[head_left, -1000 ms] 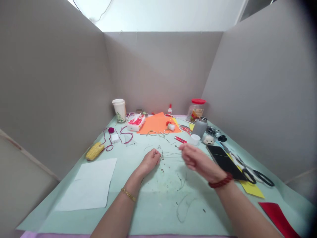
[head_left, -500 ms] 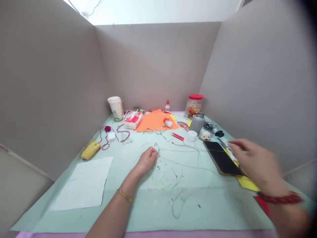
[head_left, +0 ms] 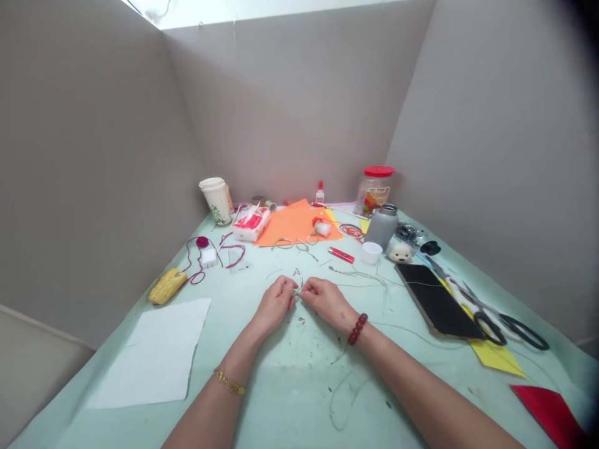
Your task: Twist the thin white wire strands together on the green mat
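Observation:
Near the middle of the pale green table cover (head_left: 262, 386), my left hand (head_left: 277, 300) pinches a thin green cord (head_left: 299, 289). My right hand (head_left: 326, 301) meets it from the right, its fingers closed on the same cord. Long strands (head_left: 416, 329) trail from there to the right, one crossing a black phone (head_left: 433, 300). Tiny dark bits (head_left: 302, 320) lie just below the fingers. More loose cord (head_left: 344, 405) curls nearer the front edge, and knotted cords (head_left: 360, 273) lie beyond my right hand.
Scissors (head_left: 491, 312) lie right of the phone. A grey bottle (head_left: 382, 227), white cup (head_left: 371, 252), red lighter (head_left: 341, 255) and red-lidded jar (head_left: 374, 192) stand or lie behind. At left are white cloth (head_left: 154, 355), yellow corn-shaped object (head_left: 167, 286) and tissue pack (head_left: 251, 223).
My right hand has come from beside the phone to the centre, next to my left hand, and closed on the cord. The scissors now show fully, and the view has shifted slightly.

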Demonstrator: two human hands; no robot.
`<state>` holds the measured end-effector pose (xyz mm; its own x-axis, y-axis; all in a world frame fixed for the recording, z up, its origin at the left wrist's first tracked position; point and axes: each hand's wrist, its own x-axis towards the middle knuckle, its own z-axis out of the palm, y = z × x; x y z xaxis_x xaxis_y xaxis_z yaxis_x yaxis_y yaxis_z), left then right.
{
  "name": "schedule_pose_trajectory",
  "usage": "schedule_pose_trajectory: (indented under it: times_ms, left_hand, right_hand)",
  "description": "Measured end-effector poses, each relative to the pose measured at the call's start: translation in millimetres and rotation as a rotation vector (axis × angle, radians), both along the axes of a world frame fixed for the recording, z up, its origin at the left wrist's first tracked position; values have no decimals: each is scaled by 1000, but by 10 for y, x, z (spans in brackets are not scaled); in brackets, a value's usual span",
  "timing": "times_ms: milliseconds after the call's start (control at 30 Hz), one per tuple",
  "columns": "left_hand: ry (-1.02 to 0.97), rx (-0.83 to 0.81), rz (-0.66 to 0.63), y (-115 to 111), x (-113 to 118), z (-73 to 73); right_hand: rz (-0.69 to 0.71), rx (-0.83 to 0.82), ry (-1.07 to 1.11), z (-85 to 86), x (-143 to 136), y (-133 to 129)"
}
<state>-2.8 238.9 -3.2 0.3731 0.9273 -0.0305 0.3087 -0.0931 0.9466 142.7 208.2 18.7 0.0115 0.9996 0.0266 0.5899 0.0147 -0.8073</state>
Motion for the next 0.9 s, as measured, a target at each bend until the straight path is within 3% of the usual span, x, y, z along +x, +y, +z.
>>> schedule_pose_trajectory:
  times_ms: [200,500,600,700,800,900]
  left_hand:
    - [75,1,88,-17,44,15]
    - [235,99,126,-24,93,36]
    - [260,131,122,-22,99,22]
    - [294,165,142,-24,111,14]
    - [307,199,149,-43,132,26]
    - [341,236,150,-72,154,54]
  right_hand:
    - [-74,43,-81,-37,162,86]
    - [-173,78,-332,80,314,49]
    - [-162,27,-471,105,327,-13]
    - [-113,114,-593,141,285,-65]
    - [-112,244,-529,166,191,-59]
    - [-124,148,-251,122,74,11]
